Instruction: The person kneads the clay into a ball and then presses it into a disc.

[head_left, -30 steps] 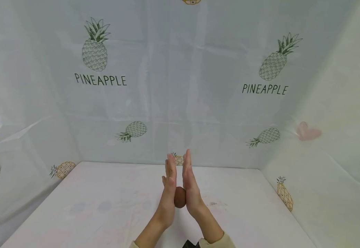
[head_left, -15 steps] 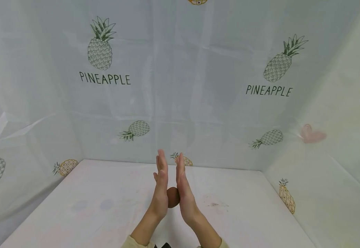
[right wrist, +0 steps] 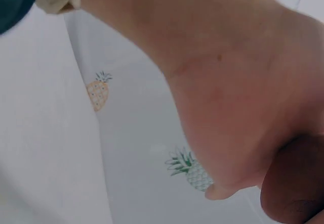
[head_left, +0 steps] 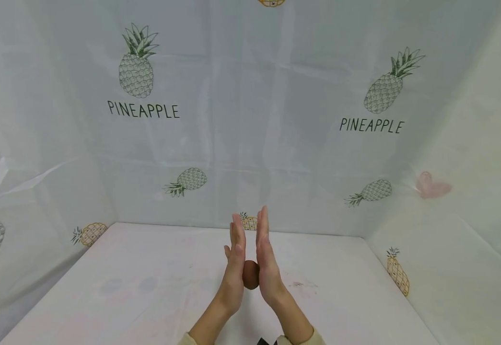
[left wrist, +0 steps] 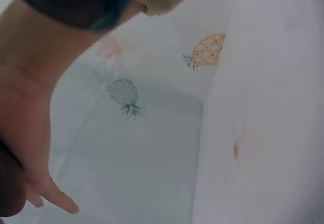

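Observation:
A small brown ball (head_left: 250,275) is squeezed between my two flat palms, held upright a little above the white table (head_left: 138,287). My left hand (head_left: 235,261) presses it from the left and my right hand (head_left: 267,258) from the right, all fingers straight and pointing away from me. The right fingertips reach slightly farther than the left ones. In the left wrist view the ball (left wrist: 9,183) shows at the lower left edge against a palm. In the right wrist view the ball (right wrist: 296,183) sits under the heel of a hand.
Pale sheeting printed with pineapples (head_left: 134,72) and the word PINEAPPLE covers the back wall and both side walls. A pink heart mark (head_left: 430,186) is on the right wall. Faint stains (head_left: 299,284) dot the tabletop to the right of my hands.
Half a second ago the left fingertips were ahead; now the right ones are. The palms have slid against each other with the ball between them, and the pair has shifted slightly right.

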A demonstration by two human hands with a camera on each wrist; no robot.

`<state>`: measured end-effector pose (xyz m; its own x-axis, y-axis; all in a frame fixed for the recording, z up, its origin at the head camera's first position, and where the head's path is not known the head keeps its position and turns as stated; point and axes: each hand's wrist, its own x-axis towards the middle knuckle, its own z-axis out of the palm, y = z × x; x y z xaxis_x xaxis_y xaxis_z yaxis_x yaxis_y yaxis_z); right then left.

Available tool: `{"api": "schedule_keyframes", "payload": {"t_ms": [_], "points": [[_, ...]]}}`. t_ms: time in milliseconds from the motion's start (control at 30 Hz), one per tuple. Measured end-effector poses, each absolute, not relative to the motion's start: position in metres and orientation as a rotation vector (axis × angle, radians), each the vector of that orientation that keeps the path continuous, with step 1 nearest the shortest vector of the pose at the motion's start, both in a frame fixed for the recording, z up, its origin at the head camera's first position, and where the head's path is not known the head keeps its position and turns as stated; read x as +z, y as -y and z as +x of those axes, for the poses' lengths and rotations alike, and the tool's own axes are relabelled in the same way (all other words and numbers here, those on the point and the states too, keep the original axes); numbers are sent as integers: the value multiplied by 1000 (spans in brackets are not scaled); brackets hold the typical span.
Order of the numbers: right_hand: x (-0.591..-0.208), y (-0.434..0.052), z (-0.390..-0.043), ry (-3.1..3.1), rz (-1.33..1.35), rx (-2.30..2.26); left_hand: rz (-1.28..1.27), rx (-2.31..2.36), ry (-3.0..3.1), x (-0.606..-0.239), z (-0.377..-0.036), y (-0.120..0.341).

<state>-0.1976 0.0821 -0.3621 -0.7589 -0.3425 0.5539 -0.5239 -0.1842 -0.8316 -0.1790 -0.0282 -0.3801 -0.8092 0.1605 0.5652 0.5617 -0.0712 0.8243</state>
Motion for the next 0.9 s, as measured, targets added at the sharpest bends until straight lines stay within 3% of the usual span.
{"api": "schedule_keyframes", "payload": {"t_ms": [667,900], "points": [[-369,-67,-193,1956,1034,2182,-663,-1934,1859,-378,-187,37],[-366,-63,-192,2000,899,2188,-657,-1953,1835,-378,-186,35]]}}
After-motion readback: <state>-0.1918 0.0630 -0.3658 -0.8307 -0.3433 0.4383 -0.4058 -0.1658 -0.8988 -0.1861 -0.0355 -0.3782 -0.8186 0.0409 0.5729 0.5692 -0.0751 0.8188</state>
